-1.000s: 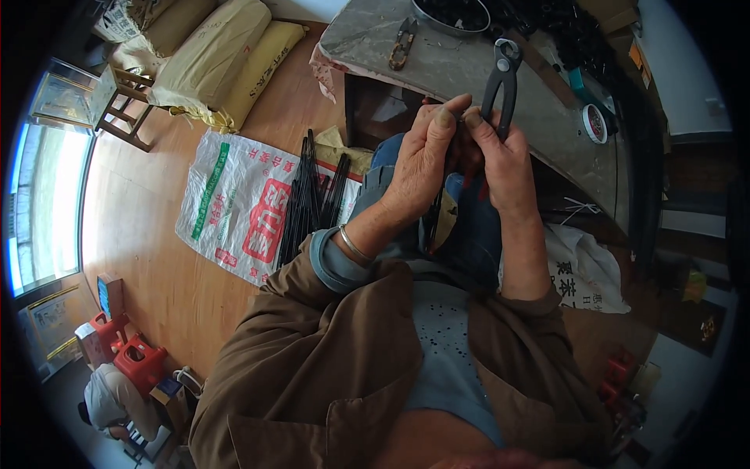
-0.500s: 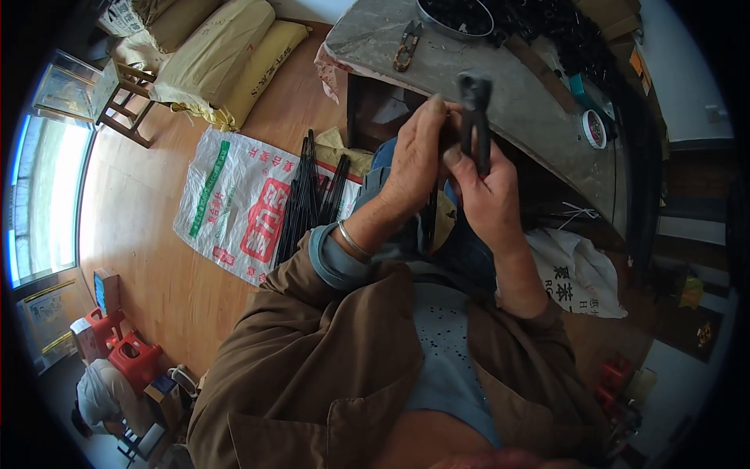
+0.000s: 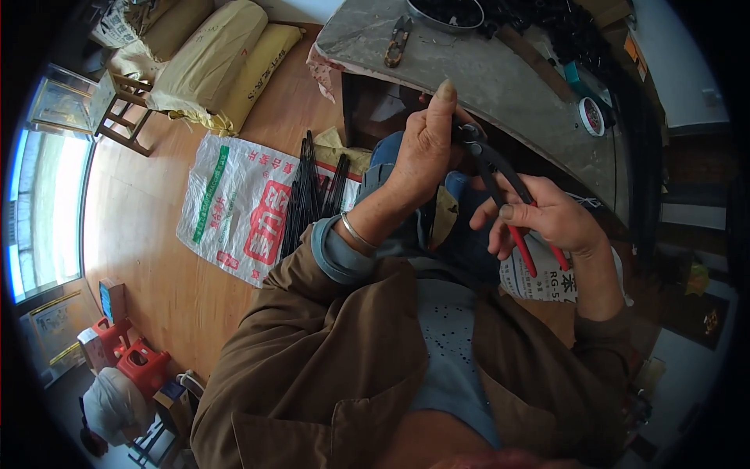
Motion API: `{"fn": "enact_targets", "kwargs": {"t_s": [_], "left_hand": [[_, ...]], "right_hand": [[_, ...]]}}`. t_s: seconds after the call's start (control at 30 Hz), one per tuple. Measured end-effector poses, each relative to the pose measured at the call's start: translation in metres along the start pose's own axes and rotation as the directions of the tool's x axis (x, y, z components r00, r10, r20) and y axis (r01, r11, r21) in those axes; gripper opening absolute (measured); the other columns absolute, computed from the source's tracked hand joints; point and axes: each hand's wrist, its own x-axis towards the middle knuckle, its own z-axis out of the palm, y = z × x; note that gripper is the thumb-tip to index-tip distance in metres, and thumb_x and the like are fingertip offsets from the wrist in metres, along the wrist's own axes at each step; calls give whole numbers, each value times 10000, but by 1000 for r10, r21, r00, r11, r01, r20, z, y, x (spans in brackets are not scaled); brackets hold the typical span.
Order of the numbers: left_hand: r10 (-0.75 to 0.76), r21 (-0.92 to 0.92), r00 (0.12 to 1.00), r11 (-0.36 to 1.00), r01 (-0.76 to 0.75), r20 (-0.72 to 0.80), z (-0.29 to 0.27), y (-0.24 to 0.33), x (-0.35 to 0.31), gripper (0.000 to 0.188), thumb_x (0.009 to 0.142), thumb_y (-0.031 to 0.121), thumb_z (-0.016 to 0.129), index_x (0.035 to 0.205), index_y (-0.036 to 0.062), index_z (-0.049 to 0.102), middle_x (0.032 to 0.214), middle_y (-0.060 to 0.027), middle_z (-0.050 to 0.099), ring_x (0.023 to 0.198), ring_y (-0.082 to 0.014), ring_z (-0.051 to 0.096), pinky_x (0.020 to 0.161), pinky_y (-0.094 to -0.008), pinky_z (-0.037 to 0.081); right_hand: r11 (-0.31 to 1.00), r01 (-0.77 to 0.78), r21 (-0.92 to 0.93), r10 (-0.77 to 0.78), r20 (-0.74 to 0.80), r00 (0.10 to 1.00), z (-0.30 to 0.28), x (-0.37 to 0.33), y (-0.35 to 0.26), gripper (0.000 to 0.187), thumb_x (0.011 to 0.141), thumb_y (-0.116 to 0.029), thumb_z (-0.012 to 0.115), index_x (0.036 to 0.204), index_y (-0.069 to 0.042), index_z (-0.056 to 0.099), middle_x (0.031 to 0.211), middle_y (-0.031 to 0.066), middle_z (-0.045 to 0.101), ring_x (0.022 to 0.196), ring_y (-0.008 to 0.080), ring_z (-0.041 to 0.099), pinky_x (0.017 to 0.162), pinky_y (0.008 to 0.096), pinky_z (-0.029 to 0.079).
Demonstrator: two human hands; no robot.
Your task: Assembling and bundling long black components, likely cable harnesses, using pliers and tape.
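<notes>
My right hand (image 3: pixel 551 215) is wrapped around a pair of pliers (image 3: pixel 502 176) with dark metal arms and red grips. The handles stand apart, slanting down to the right. Their jaw end, up and to the left, lies against the far side of my left hand (image 3: pixel 422 156). That left hand is closed with its thumb pointing up, and a bracelet circles its wrist. Something dark shows beside its fingers near the jaws, but its kind is hidden. Both hands are over my lap, in front of the table edge.
The grey table (image 3: pixel 355 39) carries a second hand tool (image 3: pixel 398 41), a bowl (image 3: pixel 449 26) of black pieces, a heap of black parts (image 3: pixel 547 27) and a round tub (image 3: pixel 591 117). Black rods (image 3: pixel 305 195) lie on a white sack (image 3: pixel 223 199) on the floor. A person (image 3: pixel 117 402) bends at lower left.
My right hand has shifted right and nearer to me. The pliers, upright and almost shut before, are now tilted with handles spread and jaws by my left hand, which has moved slightly.
</notes>
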Motion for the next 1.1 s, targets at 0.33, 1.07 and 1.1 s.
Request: {"fn": "enact_targets", "kwargs": {"t_s": [0.33,1.07,1.1], "left_hand": [[70,145,996,988,-62,-52,11,-17,3,665,933,625,346,764,35,602,593,-5,508,488,-63,424,461,-210,333],[6,-38,999,999,-4,38,33,-10,6,551,966,519,429,711,45,543,522,34,421,451,-43,361,417,-218,265],[22,-7,999,1000,-21,37,34,-11,5,554,967,517,427,700,46,541,523,33,427,455,-44,366,422,-215,272]], "right_hand": [[715,-103,-691,-131,-277,952,5,1,19,162,959,-122,470,1061,4,461,704,35,506,578,111,508,578,275,495],[931,-274,-240,246,-143,959,-16,-35,-26,182,976,-180,490,1050,-15,475,618,-24,442,467,34,424,413,197,413],[925,-284,-252,251,-155,955,-16,-37,-26,170,974,-169,489,1048,-17,474,619,-26,438,465,32,417,413,194,406]]}}
